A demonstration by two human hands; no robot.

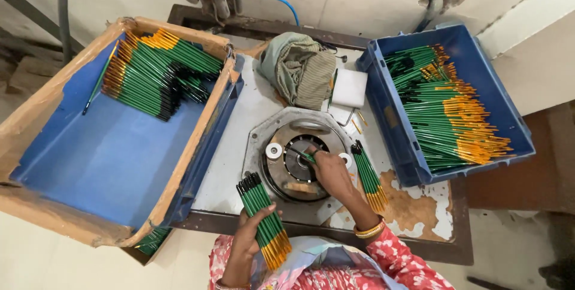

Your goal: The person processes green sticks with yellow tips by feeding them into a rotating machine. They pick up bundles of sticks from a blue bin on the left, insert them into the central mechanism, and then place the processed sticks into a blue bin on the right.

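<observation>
Here, one green pencil goes end-first into the round machine.

The right hand (331, 172) pinches a single green pencil (308, 157) in closed fingertips, its end at the dark centre of the round metal fixture (297, 159). The left hand (248, 236) is wrapped around a bundle of green pencils (264, 220) with black ends up and yellow ends down, at the table's near edge. A second small bundle (368, 175) lies just right of the fixture. To do it well, I judge the pencil should stay in line with the opening, held lightly, the bundle kept square.
</observation>
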